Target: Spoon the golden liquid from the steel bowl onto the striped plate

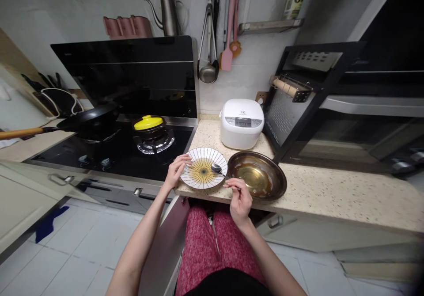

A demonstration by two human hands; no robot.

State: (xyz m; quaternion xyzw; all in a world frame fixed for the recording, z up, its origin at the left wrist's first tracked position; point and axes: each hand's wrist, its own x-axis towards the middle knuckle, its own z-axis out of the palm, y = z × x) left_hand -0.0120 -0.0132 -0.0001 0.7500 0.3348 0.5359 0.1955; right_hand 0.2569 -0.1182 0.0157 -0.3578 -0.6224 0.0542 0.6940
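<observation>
Left hand [177, 171]: is resting its fingers on the left rim of the plate [200, 174]; whether they are gripping it, I cannot tell.
Right hand [240, 197]: is pinching the handle of the spoon [216, 168].
Spoon: is pointing its head over the plate's right side.
Plate: is lying at the front-left corner of the counter [324, 190].
Brown pan [273, 174]: is sitting just right of it, along the front edge.
Rice cooker [242, 128]: is standing toward the back edge.
</observation>
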